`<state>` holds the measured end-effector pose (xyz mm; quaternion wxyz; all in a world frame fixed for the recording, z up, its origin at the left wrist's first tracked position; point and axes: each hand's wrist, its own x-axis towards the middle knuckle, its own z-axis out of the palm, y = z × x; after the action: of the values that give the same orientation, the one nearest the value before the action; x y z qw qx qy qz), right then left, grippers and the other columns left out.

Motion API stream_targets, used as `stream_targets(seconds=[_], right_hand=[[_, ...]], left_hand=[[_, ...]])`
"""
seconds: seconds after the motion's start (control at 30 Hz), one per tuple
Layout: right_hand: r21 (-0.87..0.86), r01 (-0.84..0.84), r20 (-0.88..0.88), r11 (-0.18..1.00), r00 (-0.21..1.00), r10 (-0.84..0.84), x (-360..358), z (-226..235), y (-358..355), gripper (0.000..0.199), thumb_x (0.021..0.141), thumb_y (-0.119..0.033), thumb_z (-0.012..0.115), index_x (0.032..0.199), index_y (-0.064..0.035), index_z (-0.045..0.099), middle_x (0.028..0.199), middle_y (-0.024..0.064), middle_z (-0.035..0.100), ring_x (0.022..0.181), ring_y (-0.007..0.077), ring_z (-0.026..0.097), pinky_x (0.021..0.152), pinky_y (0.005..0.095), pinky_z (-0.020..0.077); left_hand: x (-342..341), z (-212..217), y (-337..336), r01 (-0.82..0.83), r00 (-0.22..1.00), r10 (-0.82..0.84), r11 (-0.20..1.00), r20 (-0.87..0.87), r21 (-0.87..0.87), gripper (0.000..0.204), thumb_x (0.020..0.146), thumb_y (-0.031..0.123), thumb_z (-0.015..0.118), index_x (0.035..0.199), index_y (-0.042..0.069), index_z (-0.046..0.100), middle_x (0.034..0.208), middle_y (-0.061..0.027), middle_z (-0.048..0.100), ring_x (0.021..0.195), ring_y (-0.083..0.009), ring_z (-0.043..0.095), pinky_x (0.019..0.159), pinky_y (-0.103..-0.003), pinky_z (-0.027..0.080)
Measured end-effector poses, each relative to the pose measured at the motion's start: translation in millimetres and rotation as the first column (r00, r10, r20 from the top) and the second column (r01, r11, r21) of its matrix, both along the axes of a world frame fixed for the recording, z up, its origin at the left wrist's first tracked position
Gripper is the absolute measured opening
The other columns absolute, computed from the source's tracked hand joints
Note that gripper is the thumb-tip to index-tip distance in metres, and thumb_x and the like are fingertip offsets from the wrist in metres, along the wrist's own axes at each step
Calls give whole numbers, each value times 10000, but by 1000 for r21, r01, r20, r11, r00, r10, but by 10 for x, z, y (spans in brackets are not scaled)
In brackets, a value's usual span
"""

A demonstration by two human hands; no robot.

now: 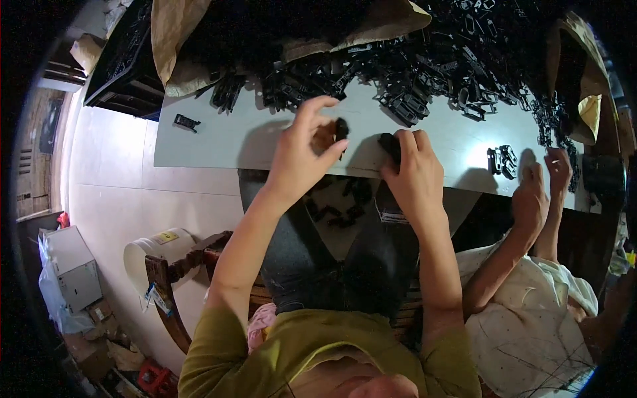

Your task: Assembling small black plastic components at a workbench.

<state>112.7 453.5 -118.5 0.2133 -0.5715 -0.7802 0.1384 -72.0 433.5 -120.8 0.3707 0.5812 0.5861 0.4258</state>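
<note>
Over the front part of the white table (219,142), my left hand (302,149) has its index finger lifted and curved. Its thumb and other fingers pinch a small, dark, upright plastic part (342,128). Just to the right, my right hand (417,166) is closed, palm down, round another black plastic part (388,144); only its left end shows past the fingers. The two parts are apart. Behind my hands spreads a heap of black plastic pieces (405,106), many with frame-like openings. One loose black piece (187,122) lies alone toward the table's left end.
At the right, a co-worker's hands (537,186) are at the table beside a few black pieces (502,161). Brown paper (385,26) hangs over the heap. A black crate (126,73) stands at far left. Below are a white bucket (142,255) and a wooden chair (166,298).
</note>
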Motion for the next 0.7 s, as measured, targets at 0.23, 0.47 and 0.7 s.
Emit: stream_targets(seconds=[0.23,0.47,0.7], right_hand=[[-111,-305,-411,946,881,235,-124,66,-76,324,648,16,632,967,-7,587,897,131,541,793,321,575,684,348,478],[6,-409,-325,913,863,388,-190,84,-142,361,662,27,650,1017,-11,594,936,136,528,783,326,577,676,373,490],[-131,-351,-516,927,822,239,-127,165,-223,319,711,-89,762,945,40,589,875,100,514,643,167,509,563,273,419]], left_hand=[[-210,-69,-289,81,997,-80,996,13,-36,265,780,-72,658,1038,-14,640,1001,-55,642,891,-91,604,756,-226,490],[-152,-102,-369,70,987,-55,992,151,-102,331,767,-89,652,1090,-17,632,994,-66,656,891,-96,606,770,-239,498],[-34,-34,-406,58,985,-74,993,154,106,348,777,2,700,1115,-13,620,1029,-85,664,903,-115,609,788,-249,493]])
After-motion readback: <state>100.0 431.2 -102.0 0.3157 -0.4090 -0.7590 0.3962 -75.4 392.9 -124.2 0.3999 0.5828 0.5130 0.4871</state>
